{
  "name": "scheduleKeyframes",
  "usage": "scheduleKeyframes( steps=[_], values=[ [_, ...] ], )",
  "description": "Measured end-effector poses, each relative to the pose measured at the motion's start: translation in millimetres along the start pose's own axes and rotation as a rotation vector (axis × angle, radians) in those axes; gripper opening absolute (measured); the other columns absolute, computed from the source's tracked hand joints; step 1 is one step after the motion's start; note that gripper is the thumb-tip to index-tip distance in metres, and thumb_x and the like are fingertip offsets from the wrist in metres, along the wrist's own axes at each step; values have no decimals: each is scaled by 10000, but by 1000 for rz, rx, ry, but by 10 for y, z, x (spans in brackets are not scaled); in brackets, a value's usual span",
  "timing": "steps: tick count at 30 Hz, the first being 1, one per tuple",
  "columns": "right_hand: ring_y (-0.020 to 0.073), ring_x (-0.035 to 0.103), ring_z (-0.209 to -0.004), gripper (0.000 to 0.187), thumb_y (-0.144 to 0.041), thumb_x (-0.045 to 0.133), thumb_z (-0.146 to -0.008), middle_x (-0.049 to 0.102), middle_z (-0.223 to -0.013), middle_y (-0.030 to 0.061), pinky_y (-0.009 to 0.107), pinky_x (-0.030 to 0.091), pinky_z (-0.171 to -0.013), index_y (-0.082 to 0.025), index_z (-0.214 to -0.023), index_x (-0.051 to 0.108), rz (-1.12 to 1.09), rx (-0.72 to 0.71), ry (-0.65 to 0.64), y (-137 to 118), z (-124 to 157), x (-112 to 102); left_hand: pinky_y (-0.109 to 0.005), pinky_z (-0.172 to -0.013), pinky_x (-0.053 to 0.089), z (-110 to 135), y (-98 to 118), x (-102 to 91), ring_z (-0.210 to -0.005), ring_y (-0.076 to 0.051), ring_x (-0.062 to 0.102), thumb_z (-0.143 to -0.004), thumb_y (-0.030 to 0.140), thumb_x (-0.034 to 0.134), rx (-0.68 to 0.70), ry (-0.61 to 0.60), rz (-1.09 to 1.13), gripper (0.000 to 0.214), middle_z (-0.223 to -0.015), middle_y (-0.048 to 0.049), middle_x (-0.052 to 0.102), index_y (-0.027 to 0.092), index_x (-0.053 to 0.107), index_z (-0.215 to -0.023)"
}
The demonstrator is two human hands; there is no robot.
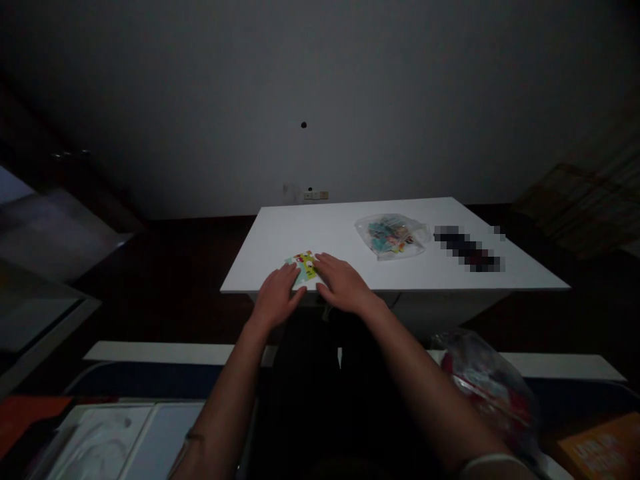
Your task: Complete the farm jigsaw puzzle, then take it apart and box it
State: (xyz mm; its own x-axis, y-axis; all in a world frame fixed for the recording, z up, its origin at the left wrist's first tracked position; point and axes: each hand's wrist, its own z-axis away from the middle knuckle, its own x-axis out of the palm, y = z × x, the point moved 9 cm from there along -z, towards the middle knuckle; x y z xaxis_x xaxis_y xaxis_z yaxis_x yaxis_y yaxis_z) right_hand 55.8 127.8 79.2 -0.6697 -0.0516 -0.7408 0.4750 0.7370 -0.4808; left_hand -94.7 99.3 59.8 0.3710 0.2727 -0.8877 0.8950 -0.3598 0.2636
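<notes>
A small patch of flat printed jigsaw puzzle pieces [306, 265], yellow-green, pale teal and red, lies near the front edge of the white table [310, 230]. My left hand [276, 293] rests at its left side, fingers stretched out and fingertips touching the pieces. From the right, my right hand [345, 283] reaches over its edge, also with fingers extended and thumb apart. Neither hand is closed around anything. Parts of the pieces are covered by my fingertips. Farther back to the right, a clear plastic bag [393, 237] holds loose teal, brown and orange pieces.
A pixelated dark item [467, 250] lies on the table's right side. Beside my right forearm sits a plastic bag with red contents [493, 387]. An orange box [605, 447] is at lower right, and a white box [110, 440] at lower left. A wall stands behind the table.
</notes>
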Motion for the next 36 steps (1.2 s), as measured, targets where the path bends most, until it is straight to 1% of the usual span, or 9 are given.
scheduleKeyframes(
  steps=[4, 8, 12, 15, 17, 22, 28, 31, 36],
  values=[
    [312, 403, -1385, 636, -256, 644, -809, 458, -1485, 106, 523, 338, -1139, -240, -1425, 486, 43, -34, -82, -87, -32, 288, -471, -1158, 325, 104, 29, 17, -1353, -246, 453, -936, 340, 530, 72, -45, 20, 421, -1445, -75, 516, 251, 541, -1348],
    [286, 498, -1316, 481, -197, 598, -852, 576, -1379, 57, 512, 389, -1106, -305, -1321, 593, -33, -45, -50, -9, 133, 254, -452, -1111, 389, 130, 48, 29, -1275, -232, 531, -958, 294, 478, 74, -59, 91, 338, -1347, -49, 604, 290, 597, -1275],
    [275, 562, -1251, 411, -150, 567, -871, 641, -1295, 40, 506, 432, -1067, -329, -1230, 658, -106, -41, 26, 25, 228, 133, -397, -993, 477, 55, -49, -6, -1124, -238, 624, -984, 341, 423, -48, -11, 163, 313, -1204, -59, 682, 276, 638, -1201],
    [263, 581, -1229, 371, -151, 539, -900, 653, -1276, 69, 471, 456, -1041, -277, -1228, 658, -2, -79, 38, -15, 236, 122, -379, -887, 523, -16, -174, -38, -1002, -241, 672, -1003, 377, 372, -181, 54, 205, 353, -1116, -58, 713, 260, 608, -1238],
    [258, 592, -1211, 347, -156, 514, -919, 654, -1273, 87, 451, 471, -1022, -247, -1223, 655, 76, -90, 38, -28, 234, 135, -383, -917, 514, -56, -175, -37, -1062, -244, 659, -1005, 361, 367, -180, 78, 198, 374, -1186, -64, 693, 248, 580, -1291],
    [259, 642, -1119, 320, -201, 462, -955, 679, -1222, 83, 434, 505, -971, -246, -1214, 645, 104, -6, 64, 47, 252, 128, -448, -1143, 337, -35, 79, 94, -1372, -237, 436, -998, 278, 383, 27, -22, 46, 422, -1448, -42, 518, 268, 502, -1403],
    [215, 577, -1227, 401, -223, 351, -999, 616, -1323, 82, 404, 469, -1045, -231, -1348, 547, -4, 140, 266, 184, 258, -41, -468, -1174, 289, 69, 171, 110, -1416, -245, 370, -985, 337, 453, 67, -42, -62, 467, -1510, -58, 439, 273, 444, -1448],
    [231, 509, -1305, 411, -222, 368, -993, 563, -1392, 88, 445, 414, -1095, -222, -1370, 532, 102, 116, 163, 117, 194, 37, -462, -1172, 297, 69, 148, 137, -1404, -248, 389, -966, 331, 498, 91, -54, -55, 475, -1494, -63, 461, 274, 462, -1436],
    [260, 447, -1357, 423, -283, 445, -983, 526, -1434, 78, 498, 345, -1126, -245, -1401, 497, 229, 37, -41, -50, 203, 167, -432, -1150, 334, 56, 71, 170, -1367, -230, 441, -990, 301, 434, 82, -92, -1, 423, -1450, -48, 516, 267, 498, -1407]
  ],
)
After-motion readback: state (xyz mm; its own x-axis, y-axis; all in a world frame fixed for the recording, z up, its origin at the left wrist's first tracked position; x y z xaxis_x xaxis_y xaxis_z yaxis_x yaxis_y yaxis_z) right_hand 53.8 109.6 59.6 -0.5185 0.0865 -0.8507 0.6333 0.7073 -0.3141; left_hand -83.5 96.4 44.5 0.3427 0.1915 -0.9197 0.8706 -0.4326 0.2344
